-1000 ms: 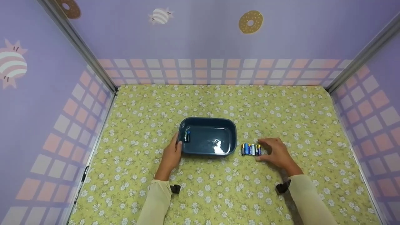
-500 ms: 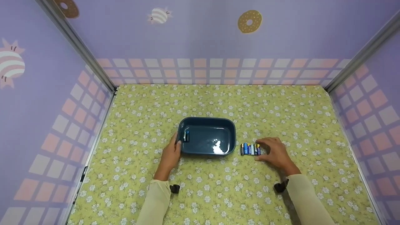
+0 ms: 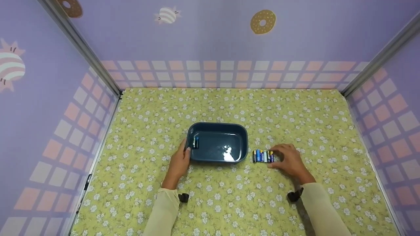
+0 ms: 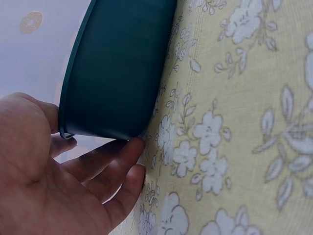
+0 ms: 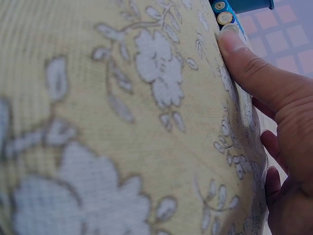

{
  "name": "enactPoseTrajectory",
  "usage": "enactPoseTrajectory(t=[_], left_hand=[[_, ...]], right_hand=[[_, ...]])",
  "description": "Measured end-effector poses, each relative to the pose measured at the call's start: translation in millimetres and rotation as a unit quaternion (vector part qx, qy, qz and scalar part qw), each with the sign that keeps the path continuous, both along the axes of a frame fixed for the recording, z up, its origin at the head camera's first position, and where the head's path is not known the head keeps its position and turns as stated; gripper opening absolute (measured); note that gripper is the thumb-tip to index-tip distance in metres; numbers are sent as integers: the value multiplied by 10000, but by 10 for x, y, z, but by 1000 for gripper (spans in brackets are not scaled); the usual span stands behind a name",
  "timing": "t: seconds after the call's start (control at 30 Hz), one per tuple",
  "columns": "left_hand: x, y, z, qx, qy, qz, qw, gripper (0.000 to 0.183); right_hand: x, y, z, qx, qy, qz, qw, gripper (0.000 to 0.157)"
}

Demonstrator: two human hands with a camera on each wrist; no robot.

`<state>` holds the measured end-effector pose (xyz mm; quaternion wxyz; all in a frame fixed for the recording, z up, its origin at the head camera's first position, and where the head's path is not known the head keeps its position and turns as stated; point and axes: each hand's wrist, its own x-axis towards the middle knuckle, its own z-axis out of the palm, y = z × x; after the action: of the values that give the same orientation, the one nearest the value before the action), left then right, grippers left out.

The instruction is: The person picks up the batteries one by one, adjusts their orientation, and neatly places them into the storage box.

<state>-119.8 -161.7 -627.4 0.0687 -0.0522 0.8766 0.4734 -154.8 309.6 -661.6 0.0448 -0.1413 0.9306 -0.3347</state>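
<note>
A dark blue-green rectangular plastic basin (image 3: 219, 157) stands on the cloth in front of me. My left hand (image 3: 179, 161) holds its left end, and in the left wrist view the thumb lies by the rim while the fingers (image 4: 128, 152) reach along the outer wall. One battery (image 3: 196, 142) lies inside near the basin's left wall. To the right of the basin, several batteries (image 3: 261, 156) lie side by side in a row. My right hand (image 3: 291, 160) pinches the rightmost battery (image 3: 271, 156) end to end between thumb and forefinger; the right wrist view shows the thumb against its near end.
A yellow-green flowered cloth (image 3: 216, 105) covers the table. Purple walls (image 3: 213, 32) with pink and white squares enclose it at the back and both sides, joined by grey corner strips. Each wrist carries a small black camera mount (image 3: 183, 197).
The view has shifted very slightly. Both hands, the basin and the row of batteries stay essentially where they were.
</note>
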Motion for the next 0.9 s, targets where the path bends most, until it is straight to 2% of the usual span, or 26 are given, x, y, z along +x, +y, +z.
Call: enactPoseTrajectory(t=[0.53,0.73,0.9], left_hand=[[-4,-6,0,-28,71,-13,10000,60],[-9,-5,6,-42,64,12,10000,59],[-13,1,6,-57,20,20,10000,59]], right_hand=[[-1,30,114,-482,-684,-155,9964,61],[-14,9,179,-515,-807,-200,9952,63],[-15,-13,228,-564,-736,-188,9955,65]])
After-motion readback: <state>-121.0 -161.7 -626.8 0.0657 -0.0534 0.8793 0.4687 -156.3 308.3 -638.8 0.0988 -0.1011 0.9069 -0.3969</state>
